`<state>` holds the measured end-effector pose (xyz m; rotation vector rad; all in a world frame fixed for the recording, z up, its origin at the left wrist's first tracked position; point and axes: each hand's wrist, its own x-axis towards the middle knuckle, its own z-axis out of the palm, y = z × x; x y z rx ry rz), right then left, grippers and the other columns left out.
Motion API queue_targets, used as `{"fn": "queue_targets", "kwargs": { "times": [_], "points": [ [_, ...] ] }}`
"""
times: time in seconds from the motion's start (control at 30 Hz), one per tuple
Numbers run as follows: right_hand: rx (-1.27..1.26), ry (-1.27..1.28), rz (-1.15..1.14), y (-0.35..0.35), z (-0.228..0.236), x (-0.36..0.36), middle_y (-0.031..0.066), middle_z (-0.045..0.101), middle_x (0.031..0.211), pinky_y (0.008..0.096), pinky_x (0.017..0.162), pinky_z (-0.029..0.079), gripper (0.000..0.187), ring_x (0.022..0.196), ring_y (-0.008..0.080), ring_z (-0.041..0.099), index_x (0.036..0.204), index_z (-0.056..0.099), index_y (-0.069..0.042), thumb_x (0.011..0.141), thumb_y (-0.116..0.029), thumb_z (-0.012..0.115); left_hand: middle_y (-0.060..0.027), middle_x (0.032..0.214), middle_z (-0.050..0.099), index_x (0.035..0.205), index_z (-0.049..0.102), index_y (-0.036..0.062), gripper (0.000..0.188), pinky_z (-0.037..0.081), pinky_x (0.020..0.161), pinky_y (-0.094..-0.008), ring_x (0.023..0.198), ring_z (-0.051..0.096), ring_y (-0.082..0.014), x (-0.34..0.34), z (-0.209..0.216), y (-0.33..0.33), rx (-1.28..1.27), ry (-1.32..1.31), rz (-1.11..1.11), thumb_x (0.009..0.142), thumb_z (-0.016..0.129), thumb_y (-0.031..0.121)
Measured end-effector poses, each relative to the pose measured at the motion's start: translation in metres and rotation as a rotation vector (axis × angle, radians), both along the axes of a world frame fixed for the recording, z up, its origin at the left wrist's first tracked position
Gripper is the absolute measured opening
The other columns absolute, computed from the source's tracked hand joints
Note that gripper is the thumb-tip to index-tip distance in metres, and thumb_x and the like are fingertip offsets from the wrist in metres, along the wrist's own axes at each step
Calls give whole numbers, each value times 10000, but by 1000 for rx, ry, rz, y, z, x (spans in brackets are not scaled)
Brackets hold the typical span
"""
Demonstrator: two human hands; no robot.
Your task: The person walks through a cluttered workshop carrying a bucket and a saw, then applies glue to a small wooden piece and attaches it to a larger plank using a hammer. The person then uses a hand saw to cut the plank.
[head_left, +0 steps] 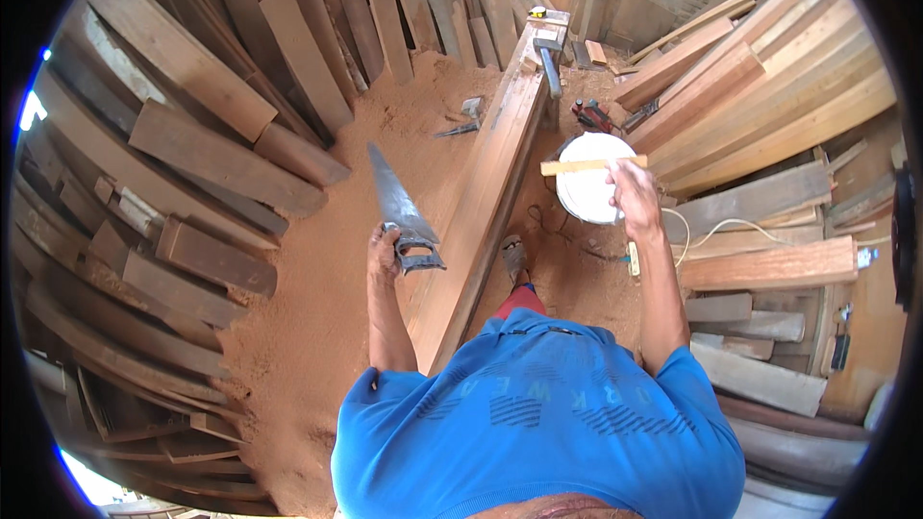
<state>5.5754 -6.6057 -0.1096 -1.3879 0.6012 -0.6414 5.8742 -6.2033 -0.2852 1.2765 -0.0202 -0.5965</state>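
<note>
My left hand (383, 252) is wrapped round the dark handle of a handsaw (399, 200), whose broad grey blade points away and up to the left. The saw is held left of a long wooden beam (481, 187). In my right hand (632, 194) is a short, pale yellow wooden strip (577, 168), gripped near its right end. The strip lies across the view of a round white bucket or lid (585, 197) on the beam's right; whether they touch I cannot tell. A hammer (549, 65) with a blue handle rests at the beam's far end.
A yellow tape measure (537, 12) sits beyond the hammer. A red power tool (592, 116) lies behind the bucket. Planks (221, 159) lean along the left, and stacked timber (760, 96) fills the right. A power strip (634, 259) trails a cable. Sawdust (308, 327) covers the floor.
</note>
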Motion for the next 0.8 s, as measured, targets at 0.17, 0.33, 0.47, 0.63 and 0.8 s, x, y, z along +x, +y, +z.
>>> {"fn": "queue_targets", "kwargs": {
  "times": [0.17, 0.33, 0.47, 0.63, 0.8],
  "points": [
    [-29, -9, 63, -85, 9, 125, 6, 600, 780, 229, 507, 453, 252, 570, 56, 497, 902, 675, -1, 985, -225, 598, -86, 1128, 680, 1370, 529, 13, 421, 578, 740, -308, 911, 680, -175, 84, -38, -69, 183, -52, 38, 958, 513, -73],
    [54, 87, 147, -106, -9, 230, 26, 615, 746, 230, 514, 470, 215, 579, 82, 538, 833, 673, -13, 927, -196, 607, -141, 1308, 632, 1503, 425, 1, 587, 539, 948, -365, 1150, 642, -234, 171, -73, -98, 359, 38, 12, 933, 543, -78],
    [79, 199, 226, -117, -38, 268, -2, 627, 817, 214, 505, 474, 242, 602, 37, 528, 1044, 691, 9, 974, -213, 623, -197, 1395, 576, 1533, 383, 3, 675, 447, 1074, -412, 1270, 573, -266, 198, -77, -151, 1067, -229, -103, 932, 654, 142],
    [103, 251, 296, -154, -42, 302, -10, 645, 842, 190, 532, 478, 240, 673, 29, 563, 1040, 695, 8, 965, -211, 630, -260, 1498, 460, 1570, 295, 19, 872, 339, 1162, -456, 1403, 442, -348, 194, -34, -239, 548, -153, 74, 910, 722, 398],
    [-470, 442, 288, -201, -56, 325, 208, 720, 887, 425, 748, 553, 229, 799, 331, 704, 961, 698, 24, 894, -184, 631, -286, 1526, 405, 1583, 252, 37, 904, 307, 1182, -497, 1437, 386, -393, 180, 46, -318, 421, -178, 12, 935, 656, 520]
  ]
}}
